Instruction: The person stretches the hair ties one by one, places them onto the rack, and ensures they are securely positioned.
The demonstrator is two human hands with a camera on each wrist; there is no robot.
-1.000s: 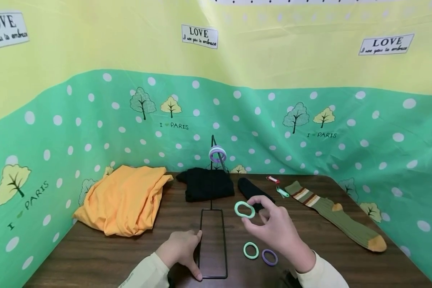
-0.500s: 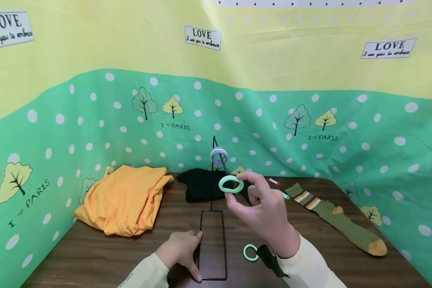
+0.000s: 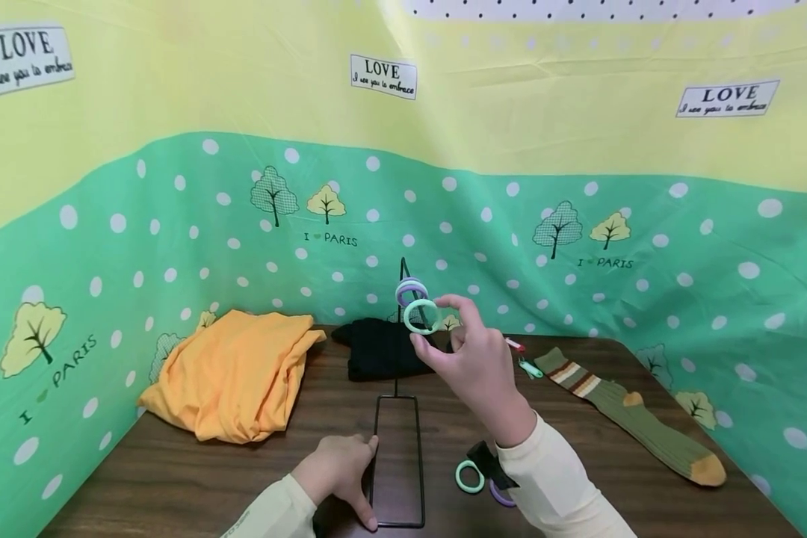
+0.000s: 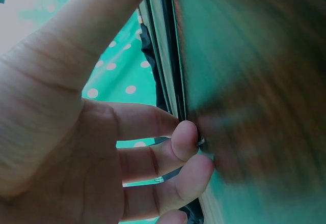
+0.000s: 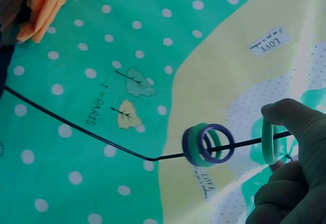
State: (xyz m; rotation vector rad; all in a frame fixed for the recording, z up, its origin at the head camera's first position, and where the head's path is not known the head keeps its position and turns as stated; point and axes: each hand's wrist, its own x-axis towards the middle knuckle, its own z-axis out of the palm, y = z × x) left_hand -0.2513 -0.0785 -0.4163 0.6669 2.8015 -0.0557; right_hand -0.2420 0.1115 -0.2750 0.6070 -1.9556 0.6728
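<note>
A black wire stand (image 3: 397, 456) has its rectangular base on the brown table (image 3: 195, 478). Its thin arm (image 5: 76, 127) carries a purple ring and a green ring (image 3: 410, 288), also close up in the right wrist view (image 5: 206, 144). My right hand (image 3: 437, 314) pinches a mint green ring (image 3: 420, 316) just in front of them. In the right wrist view the wire's end seems to run through this held ring (image 5: 269, 141). My left hand (image 3: 339, 471) grips the base's left side, its fingertips (image 4: 186, 140) curled against the wire (image 4: 168, 81).
A green ring (image 3: 468, 477) and a purple ring (image 3: 501, 495) lie on the table by my right sleeve. At the back are an orange cloth (image 3: 232, 373), a black cloth (image 3: 383, 347), small clips (image 3: 530, 368) and a striped olive sock (image 3: 632, 415). Dotted fabric walls enclose three sides.
My right hand has carried the mint green ring up and leftward, from above the table to the stand's arm beside the hanging rings. The left hand has stayed on the base.
</note>
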